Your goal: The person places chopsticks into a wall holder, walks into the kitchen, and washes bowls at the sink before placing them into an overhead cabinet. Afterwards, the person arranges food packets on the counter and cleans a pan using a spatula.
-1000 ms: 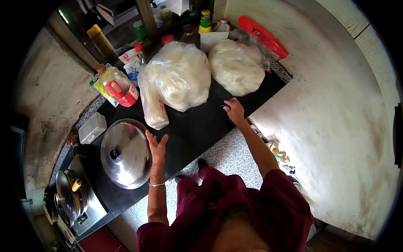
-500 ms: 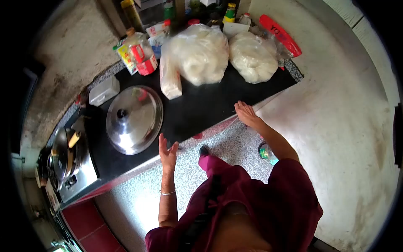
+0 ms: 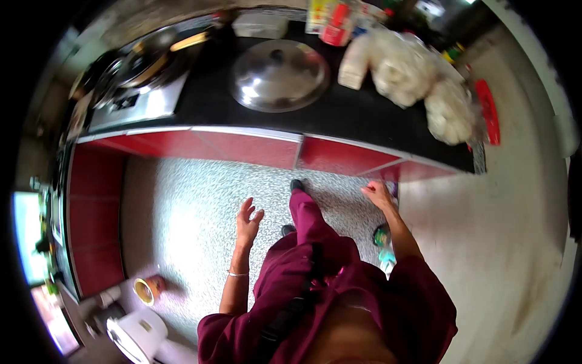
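Note:
My left hand (image 3: 248,224) hangs over the speckled floor, its fingers apart and nothing in it. My right hand (image 3: 378,193) is in front of the red cabinets, its fingers closed together; whatever they may hold is too small to make out. Neither hand touches the black counter (image 3: 212,103). On the counter lie a large steel lid (image 3: 280,76) and filled clear plastic bags, one (image 3: 401,76) bigger than the other (image 3: 450,112).
A stove (image 3: 136,106) with pans stands at the left end of the counter. Red cabinet doors (image 3: 339,155) run below it. A white bucket (image 3: 138,335) and a yellow-rimmed container (image 3: 147,290) stand at lower left. Bottles (image 3: 382,236) are on the floor at right.
The view has swung left, bringing the stove and lower-left floor into sight. Both hands have moved away from the counter and are now over the floor.

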Available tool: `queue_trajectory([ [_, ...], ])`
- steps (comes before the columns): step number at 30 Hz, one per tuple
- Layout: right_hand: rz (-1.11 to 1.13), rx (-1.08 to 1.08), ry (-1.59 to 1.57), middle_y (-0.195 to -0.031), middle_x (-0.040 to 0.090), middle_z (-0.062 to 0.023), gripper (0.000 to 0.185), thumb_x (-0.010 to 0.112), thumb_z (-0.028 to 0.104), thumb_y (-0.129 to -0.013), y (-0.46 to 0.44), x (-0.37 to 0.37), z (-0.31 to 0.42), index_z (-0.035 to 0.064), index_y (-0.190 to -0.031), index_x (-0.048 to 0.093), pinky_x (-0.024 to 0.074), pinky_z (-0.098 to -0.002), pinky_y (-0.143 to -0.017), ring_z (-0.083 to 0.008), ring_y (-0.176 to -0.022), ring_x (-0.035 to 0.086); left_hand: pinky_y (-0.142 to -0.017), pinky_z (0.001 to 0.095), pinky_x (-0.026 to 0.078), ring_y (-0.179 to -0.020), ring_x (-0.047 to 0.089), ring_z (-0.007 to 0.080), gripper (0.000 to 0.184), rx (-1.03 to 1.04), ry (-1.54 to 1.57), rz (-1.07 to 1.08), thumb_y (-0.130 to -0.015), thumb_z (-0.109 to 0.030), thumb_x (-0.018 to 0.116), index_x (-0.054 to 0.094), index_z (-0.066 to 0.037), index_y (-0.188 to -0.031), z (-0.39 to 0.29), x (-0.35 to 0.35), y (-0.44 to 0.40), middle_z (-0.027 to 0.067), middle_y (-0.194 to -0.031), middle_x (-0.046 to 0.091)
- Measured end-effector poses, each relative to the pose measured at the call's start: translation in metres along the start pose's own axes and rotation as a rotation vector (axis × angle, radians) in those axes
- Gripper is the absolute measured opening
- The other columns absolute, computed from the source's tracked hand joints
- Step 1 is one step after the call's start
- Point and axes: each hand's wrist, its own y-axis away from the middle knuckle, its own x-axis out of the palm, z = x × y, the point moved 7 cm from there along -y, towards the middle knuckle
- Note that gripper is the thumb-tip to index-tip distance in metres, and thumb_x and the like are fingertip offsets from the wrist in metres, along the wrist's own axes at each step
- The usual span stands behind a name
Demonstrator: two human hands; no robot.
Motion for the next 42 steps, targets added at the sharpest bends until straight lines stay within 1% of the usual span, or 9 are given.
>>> queue_trajectory([
  [2, 0.003, -0.070, 0.022, -0.088, 0.060, -0.0108, 0.045, 0.065, 0.008, -0.067, -0.014, 0.015, 0.023, 0.0060, -0.111, 0.055, 0.0479, -0.0273, -0.072, -0.0179, -0.081, 0.057, -0.091, 0.0358, 0.040, -0.114, 0.044, 0.0278, 0.056, 0.020, 0.029, -0.044, -0.076, -0.007, 0.062, 0.037, 0.001, -0.126, 0.003, -0.016, 0.006, 0.0157, -0.127, 0.043],
  [4, -0.155, -0.418, -0.338, -0.078, 0.061, -0.0089, 0.033, 0.065, 0.013, -0.070, -0.014, 0.008, 0.079, 0.0084, -0.103, 0.060, 0.0478, -0.0312, -0.071, -0.0219, -0.075, 0.059, -0.091, 0.0362, 0.040, -0.113, 0.045, 0.0285, 0.056, 0.017, 0.040, -0.089, -0.076, -0.008, 0.062, 0.038, 0.002, -0.125, 0.008, -0.028, 0.006, 0.0169, -0.126, 0.043],
  [8, 0.106, -0.637, -0.447, -0.078, 0.060, -0.0038, 0.028, 0.062, 0.012, -0.077, -0.045, 0.009, 0.182, 0.0023, -0.103, 0.059, 0.0464, -0.0246, -0.068, -0.0087, -0.071, 0.055, -0.091, 0.0363, 0.040, -0.112, 0.046, 0.0287, 0.055, 0.002, 0.101, -0.132, -0.076, -0.010, 0.062, 0.038, 0.003, -0.125, 0.003, -0.043, 0.001, 0.0197, -0.124, 0.045],
  [14, -0.235, -0.779, -0.586, -0.081, 0.059, -0.0082, 0.032, 0.058, 0.008, -0.075, -0.114, -0.085, 0.339, 0.0016, -0.106, 0.055, 0.0458, -0.0255, -0.062, -0.0126, -0.066, 0.057, -0.089, 0.0331, 0.041, -0.108, 0.050, 0.0252, 0.052, -0.010, 0.132, -0.170, -0.076, -0.008, 0.062, 0.041, 0.002, -0.123, 0.001, -0.066, -0.030, 0.0178, -0.120, 0.049],
  [22, -0.659, -0.755, -0.021, -0.098, 0.052, -0.0176, 0.050, 0.066, 0.024, -0.070, -0.241, -0.161, 0.412, 0.0088, -0.115, 0.050, 0.0426, -0.0406, -0.078, -0.0323, -0.089, 0.052, -0.092, 0.0343, 0.041, -0.112, 0.047, 0.0264, 0.049, -0.011, 0.200, -0.255, -0.080, -0.007, 0.058, 0.040, 0.002, -0.124, -0.025, -0.108, -0.078, 0.0196, -0.122, 0.047],
  [28, -0.613, -0.723, 0.147, -0.098, 0.054, -0.0161, 0.040, 0.068, 0.024, -0.068, -0.247, -0.162, 0.428, 0.0057, -0.100, 0.055, 0.0413, -0.0403, -0.080, -0.0338, -0.094, 0.050, -0.090, 0.0349, 0.042, -0.109, 0.049, 0.0270, 0.051, -0.095, 0.308, -0.401, -0.077, -0.008, 0.062, 0.041, 0.002, -0.123, -0.004, -0.154, -0.078, 0.0207, -0.118, 0.049],
  [35, -0.840, -0.418, 0.156, -0.117, 0.044, -0.0175, 0.054, 0.061, 0.025, -0.076, -0.213, -0.168, 0.439, 0.0070, -0.121, 0.039, 0.0401, -0.0431, -0.083, -0.0356, -0.101, 0.048, -0.089, 0.0346, 0.042, -0.110, 0.048, 0.0280, 0.049, -0.096, 0.408, -0.445, -0.079, -0.012, 0.061, 0.042, 0.002, -0.122, 0.028, -0.246, -0.087, 0.0220, -0.119, 0.048],
  [38, -0.954, -0.446, 0.009, -0.104, 0.051, -0.0179, 0.039, 0.061, 0.015, -0.074, -0.164, -0.145, 0.476, 0.0042, -0.110, 0.050, 0.0446, -0.0358, -0.075, -0.0312, -0.088, 0.054, -0.089, 0.0347, 0.042, -0.110, 0.049, 0.0279, 0.049, -0.078, 0.403, -0.441, -0.079, -0.012, 0.060, 0.041, 0.001, -0.122, 0.028, -0.301, -0.085, 0.0223, -0.120, 0.048],
  [42, -0.651, -0.773, -0.289, -0.078, 0.060, -0.0075, 0.020, 0.053, 0.005, -0.078, -0.156, -0.036, 0.541, 0.0027, -0.097, 0.057, 0.0450, -0.0273, -0.063, -0.0148, -0.070, 0.055, -0.088, 0.0342, 0.043, -0.108, 0.050, 0.0269, 0.047, -0.035, 0.387, -0.455, -0.079, -0.010, 0.059, 0.043, 0.001, -0.121, 0.020, -0.387, -0.075, 0.0210, -0.117, 0.051],
])
